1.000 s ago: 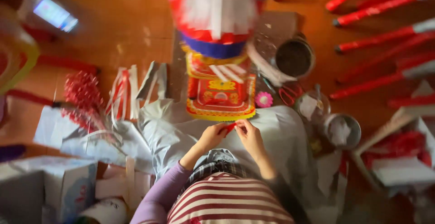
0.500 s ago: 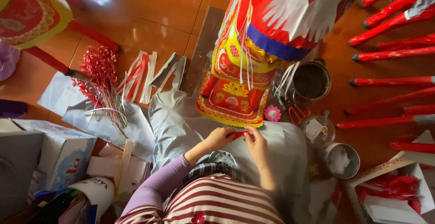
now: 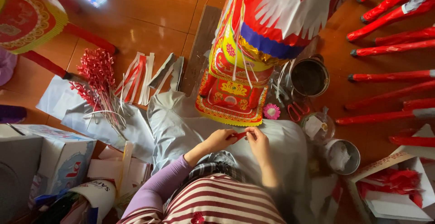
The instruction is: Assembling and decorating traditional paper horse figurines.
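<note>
On my lap, just near of the big paper figure, my left hand [image 3: 220, 138] and right hand [image 3: 257, 141] meet over a small red strip [image 3: 240, 135]; the fingers of both are curled in and pinched on its two ends, so it spans the short gap between them above my grey-trousered knees. Directly beyond, the red, yellow and white paper figure [image 3: 253, 47] stands on the floor, its patterned base close to my knees. I count one pink paper flower [image 3: 272, 111] at its right foot, one pair of red-handled scissors [image 3: 297, 111] just right of that, one dark pot [image 3: 309, 77] farther off, and two smaller round tins, one [image 3: 319, 127] just far of the other [image 3: 342, 156], at my right. Far right lie about nine red paper-wrapped sticks [image 3: 385, 76] fanned across the floor. To the left, one bundle of red curled paper sprigs [image 3: 97, 76] rests on white sheets, with a loose row of red-and-white paper strips [image 3: 138, 76] beside it, too overlapped to count. One cardboard box [image 3: 63, 158] sits near left, and one open box of red pieces [image 3: 394, 185] near right. The floor [image 3: 149, 15] is glossy reddish-brown wood, catching a bright patch of light at the far left.
</note>
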